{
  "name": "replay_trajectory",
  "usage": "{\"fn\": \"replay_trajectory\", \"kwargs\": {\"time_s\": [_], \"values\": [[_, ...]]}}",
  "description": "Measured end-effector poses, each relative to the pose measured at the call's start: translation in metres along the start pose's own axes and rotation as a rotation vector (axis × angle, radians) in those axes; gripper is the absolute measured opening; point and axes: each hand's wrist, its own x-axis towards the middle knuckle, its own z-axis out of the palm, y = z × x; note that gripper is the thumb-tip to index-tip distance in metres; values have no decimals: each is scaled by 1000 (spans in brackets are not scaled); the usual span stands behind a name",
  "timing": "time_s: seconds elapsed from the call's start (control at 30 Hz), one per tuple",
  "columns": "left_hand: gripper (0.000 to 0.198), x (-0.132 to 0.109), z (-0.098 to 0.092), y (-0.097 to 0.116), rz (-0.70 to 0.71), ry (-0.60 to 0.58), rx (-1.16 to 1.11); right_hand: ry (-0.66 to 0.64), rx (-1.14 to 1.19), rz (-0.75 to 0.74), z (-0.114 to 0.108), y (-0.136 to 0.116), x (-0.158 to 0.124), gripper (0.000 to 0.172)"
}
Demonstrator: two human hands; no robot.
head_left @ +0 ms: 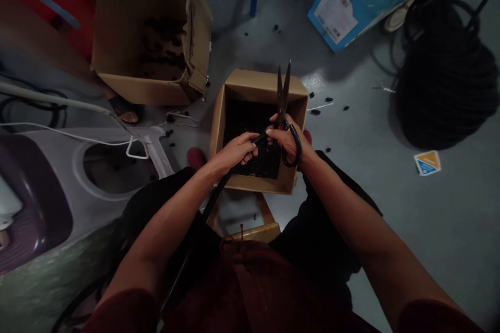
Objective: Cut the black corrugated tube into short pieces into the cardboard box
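Observation:
My left hand (237,151) is closed around a long black tube or cord (214,196), which trails down over my left leg. In my right hand (289,138) I hold black-handled scissors (284,94), their slightly parted blades pointing away from me. The right thumb and fingertips meet the front end of the black length, close to my left fingers. Both hands are above a small cardboard box (265,79) between my knees. Many small dark pieces (250,114) lie inside it, too dim to make out singly.
A larger cardboard box (199,36) stands at the back left, near another person's foot (127,113). To the left is a grey plastic stool (156,140). A blue carton (332,8) and a big black coil (445,78) lie right. Black scraps (315,112) litter the floor.

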Motion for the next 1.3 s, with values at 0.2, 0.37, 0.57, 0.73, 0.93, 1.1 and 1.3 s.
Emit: {"fn": "replay_trajectory", "kwargs": {"time_s": [0.2,0.37,0.57,0.73,0.93,1.1,1.3], "values": [[23,1,-2,-4,35,-15,-43,45,-8,-74,-10,1,8,39],[15,6,-6,-11,77,64,2,18,-131,-127,-8,-3,6,37],[27,4,-4,-5,43,93,-5,10,-208,-179,-1,-11,2,37],[34,-4,-7,6,72,175,-46,-11,-245,-159,1,-20,-5,34],[36,-6,-24,16,211,378,-60,-160,-335,-102,-5,-3,-7,46],[36,-3,-34,16,278,431,23,-313,-474,-91,-5,7,-10,51],[37,-1,-35,11,315,392,135,-397,-530,-85,-2,1,-15,52]]}}
